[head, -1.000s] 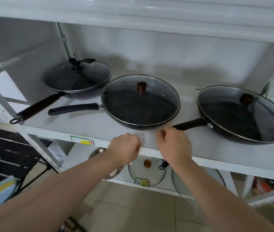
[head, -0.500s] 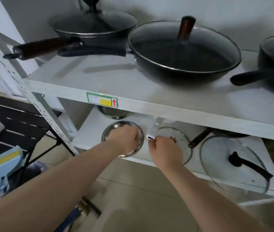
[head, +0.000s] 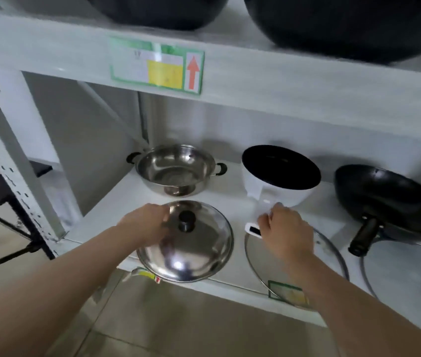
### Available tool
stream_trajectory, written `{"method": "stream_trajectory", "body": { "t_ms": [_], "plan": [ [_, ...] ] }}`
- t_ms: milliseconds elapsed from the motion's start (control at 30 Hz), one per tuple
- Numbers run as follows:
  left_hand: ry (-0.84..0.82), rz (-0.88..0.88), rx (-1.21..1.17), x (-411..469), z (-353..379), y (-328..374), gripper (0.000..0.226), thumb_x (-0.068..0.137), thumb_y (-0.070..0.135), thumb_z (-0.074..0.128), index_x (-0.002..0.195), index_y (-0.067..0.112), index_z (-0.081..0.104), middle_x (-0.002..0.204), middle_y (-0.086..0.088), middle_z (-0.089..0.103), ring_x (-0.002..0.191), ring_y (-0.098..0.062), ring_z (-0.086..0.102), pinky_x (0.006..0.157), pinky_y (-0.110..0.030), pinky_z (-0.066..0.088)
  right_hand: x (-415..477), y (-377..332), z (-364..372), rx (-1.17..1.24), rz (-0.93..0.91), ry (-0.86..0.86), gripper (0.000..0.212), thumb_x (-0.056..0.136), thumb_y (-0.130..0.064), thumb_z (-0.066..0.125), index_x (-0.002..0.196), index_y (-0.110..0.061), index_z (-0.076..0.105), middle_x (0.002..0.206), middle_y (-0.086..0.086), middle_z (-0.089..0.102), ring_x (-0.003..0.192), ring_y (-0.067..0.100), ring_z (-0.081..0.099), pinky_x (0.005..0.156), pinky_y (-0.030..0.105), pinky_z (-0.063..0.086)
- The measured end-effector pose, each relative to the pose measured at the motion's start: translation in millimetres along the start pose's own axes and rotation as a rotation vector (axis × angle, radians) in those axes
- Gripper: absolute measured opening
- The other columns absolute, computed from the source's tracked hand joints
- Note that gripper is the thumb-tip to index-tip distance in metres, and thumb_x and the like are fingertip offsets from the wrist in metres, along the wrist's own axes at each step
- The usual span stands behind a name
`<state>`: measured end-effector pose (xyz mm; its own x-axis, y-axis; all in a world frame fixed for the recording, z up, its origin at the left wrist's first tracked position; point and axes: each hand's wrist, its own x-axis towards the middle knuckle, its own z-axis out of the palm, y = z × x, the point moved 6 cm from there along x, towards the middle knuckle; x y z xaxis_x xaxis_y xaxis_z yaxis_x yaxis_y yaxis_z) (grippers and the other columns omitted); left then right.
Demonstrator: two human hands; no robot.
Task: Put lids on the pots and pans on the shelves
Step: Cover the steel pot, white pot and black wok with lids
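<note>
While the steel lid (head: 188, 243) lies at the near edge of the lower shelf (head: 106, 215), the left hand (head: 145, 225) rests on its left side beside the black knob (head: 186, 220), fingers curled; whether they grip, I cannot tell. Right hand (head: 288, 231) pinches the white pan's handle (head: 254, 229) above a glass lid (head: 268, 264). Far back, three open vessels, all empty: steel pot (head: 176, 168), white pan (head: 281, 173), black wok (head: 389, 194). A second glass lid (head: 397, 269) lies near right.
</note>
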<state>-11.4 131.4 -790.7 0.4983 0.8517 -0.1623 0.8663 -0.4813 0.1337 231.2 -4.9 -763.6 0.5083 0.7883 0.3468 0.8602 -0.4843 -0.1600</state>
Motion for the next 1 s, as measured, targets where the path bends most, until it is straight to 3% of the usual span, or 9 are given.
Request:
{"method": "stream_trajectory", "body": {
  "t_ms": [100,300,367,533,633,733,1000],
  "plan": [
    [0.137,0.064,-0.076,18.3,1.7,-1.4,0.027,0.093,0.029,0.05,0.117,0.018,0.057,0.115,-0.006,0.06,0.104,-0.027,0.06,0.084,-0.035,0.051,15.6,8.8,6.3,-0.028,-0.013,0.112,0.035,0.092,-0.034,0.044,0.077,-0.005,0.055,0.068,0.008,0.054,0.068,0.033,0.06,0.059,0.033,0.036],
    [0.197,0.189,-0.083,25.5,10.3,27.1,0.029,0.098,0.035,0.045,0.118,0.016,0.053,0.12,-0.008,0.057,0.106,-0.03,0.06,0.082,-0.038,0.051,17.2,1.7,11.1,-0.018,0.0,-0.044,0.033,0.097,-0.039,0.037,0.082,-0.011,0.047,0.078,0.007,0.055,0.071,0.029,0.053,0.064,0.032,0.036],
    [0.211,0.217,-0.031,30.5,8.7,34.5,0.032,0.099,0.037,0.039,0.121,0.018,0.053,0.12,-0.007,0.056,0.106,-0.029,0.06,0.079,-0.038,0.049,19.6,1.1,11.1,-0.035,0.007,-0.092,0.032,0.097,-0.039,0.036,0.083,-0.012,0.046,0.08,0.008,0.059,0.07,0.027,0.049,0.063,0.031,0.035],
    [0.247,0.242,0.233,43.8,7.0,49.4,0.036,0.098,0.041,0.037,0.113,0.018,0.061,0.111,-0.005,0.062,0.102,-0.026,0.061,0.068,-0.031,0.039,20.4,17.5,16.4,0.026,0.06,-0.08,0.039,0.1,-0.035,0.03,0.077,-0.01,0.048,0.073,0.008,0.055,0.078,0.034,0.06,0.062,0.033,0.038],
    [0.286,0.237,0.315,47.1,10.5,54.7,0.035,0.097,0.038,0.039,0.107,0.016,0.063,0.105,-0.005,0.064,0.094,-0.026,0.064,0.064,-0.029,0.036,18.9,38.8,27.5,-0.097,0.092,-0.08,0.028,0.099,-0.027,0.033,0.096,-0.008,0.053,0.095,0.013,0.057,0.097,0.034,0.057,0.071,0.036,0.042],
    [0.278,0.202,0.324,48.4,15.1,57.6,0.033,0.095,0.037,0.041,0.106,0.015,0.063,0.106,-0.004,0.065,0.095,-0.025,0.065,0.064,-0.028,0.036,13.0,51.6,47.5,-0.33,0.106,-0.251,0.031,0.096,-0.025,0.037,0.12,-0.009,0.049,0.118,0.011,0.052,0.115,0.03,0.044,0.083,0.038,0.044],
    [0.288,0.133,0.275,54.3,23.2,56.2,0.031,0.095,0.033,0.041,0.108,0.013,0.061,0.108,-0.005,0.066,0.099,-0.026,0.063,0.068,-0.029,0.038,18.6,53.5,61.8,-0.598,0.167,-0.329,0.041,0.093,-0.022,0.044,0.131,-0.006,0.046,0.129,0.013,0.05,0.119,0.03,0.044,0.09,0.035,0.041]
  ]
}}
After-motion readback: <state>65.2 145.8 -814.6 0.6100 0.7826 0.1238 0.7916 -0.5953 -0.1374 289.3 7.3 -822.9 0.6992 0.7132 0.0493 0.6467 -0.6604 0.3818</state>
